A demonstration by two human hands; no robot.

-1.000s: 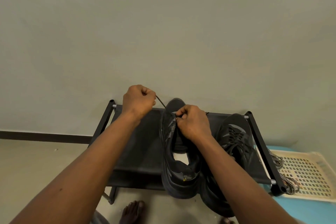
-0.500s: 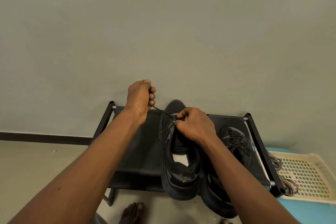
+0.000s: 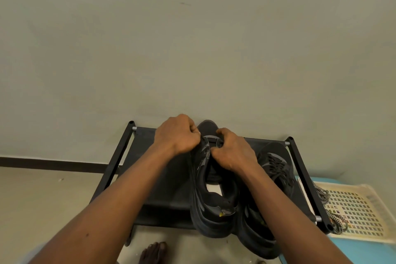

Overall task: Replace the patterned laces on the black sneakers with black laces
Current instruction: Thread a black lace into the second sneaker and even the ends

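Observation:
Two black sneakers stand on a black fabric shoe rack (image 3: 162, 180). The left sneaker (image 3: 211, 201) points toward the wall, and both my hands work at its front eyelets. My left hand (image 3: 176, 135) is curled at the shoe's left edge, pinching the black lace, which is mostly hidden by the fingers. My right hand (image 3: 231, 149) is curled over the tongue area and grips the lace end and the shoe's upper. The right sneaker (image 3: 276, 169) sits beside it with black laces threaded. The patterned laces (image 3: 321, 194) hang off the rack's right end.
A cream perforated plastic tray (image 3: 355, 210) lies on a blue surface to the right of the rack. The rack stands against a pale wall. A bare foot (image 3: 153, 253) is on the floor below the rack's front edge.
My left hand, which was raised and pulling the lace taut up and left, has come down to the shoe's left edge. My right hand stays on the sneaker's front.

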